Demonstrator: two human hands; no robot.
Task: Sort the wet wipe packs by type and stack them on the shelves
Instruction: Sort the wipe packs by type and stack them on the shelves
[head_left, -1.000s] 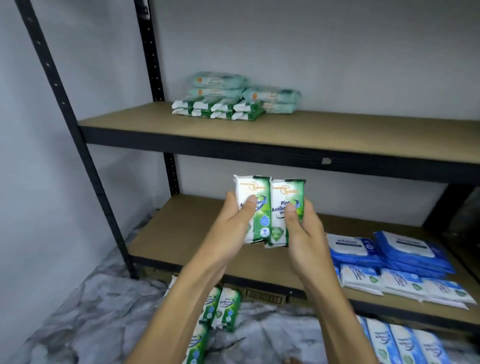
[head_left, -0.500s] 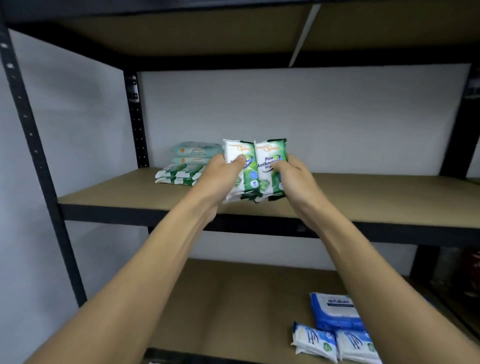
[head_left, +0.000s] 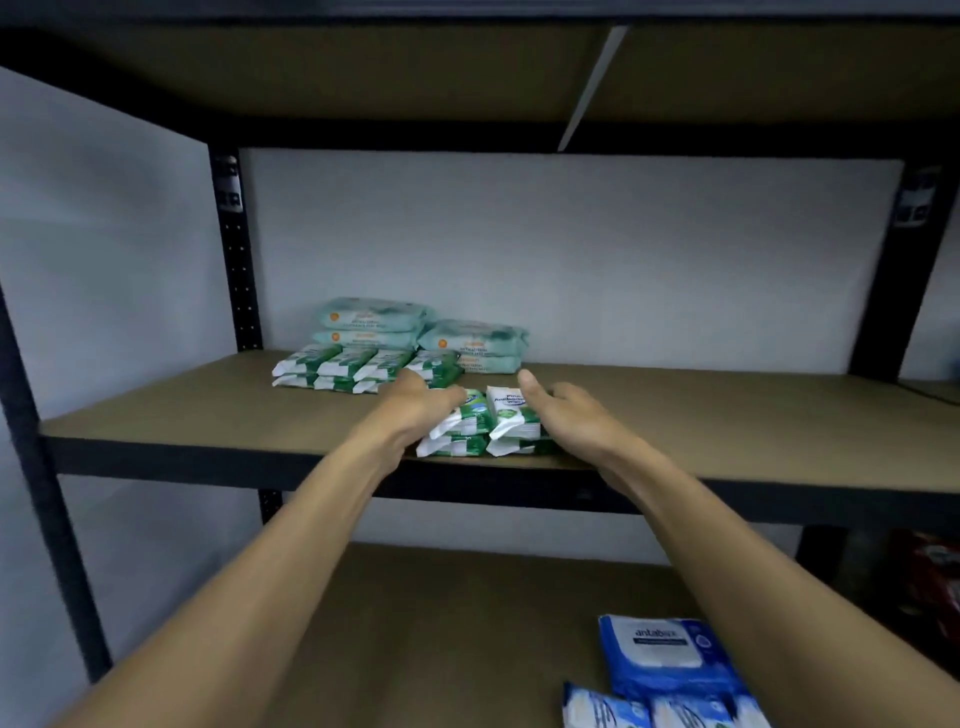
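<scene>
Four green-and-white wipe packs (head_left: 511, 413) lie in two side-by-side pairs at the front edge of the middle shelf (head_left: 208, 415). The left hand (head_left: 421, 408) grips the left pair, thumb on top; the right hand (head_left: 569, 413) flanks the other, thumb raised, grip unclear

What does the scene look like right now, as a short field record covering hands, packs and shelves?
left hand: on the left side of the green-and-white packs; grip unclear
right hand: against their right side, thumb lifted
placement: two side-by-side piles resting on the middle shelf, near its front edge
behind them: sorted green-and-white row, pale green packs
lower shelf: blue packs
</scene>
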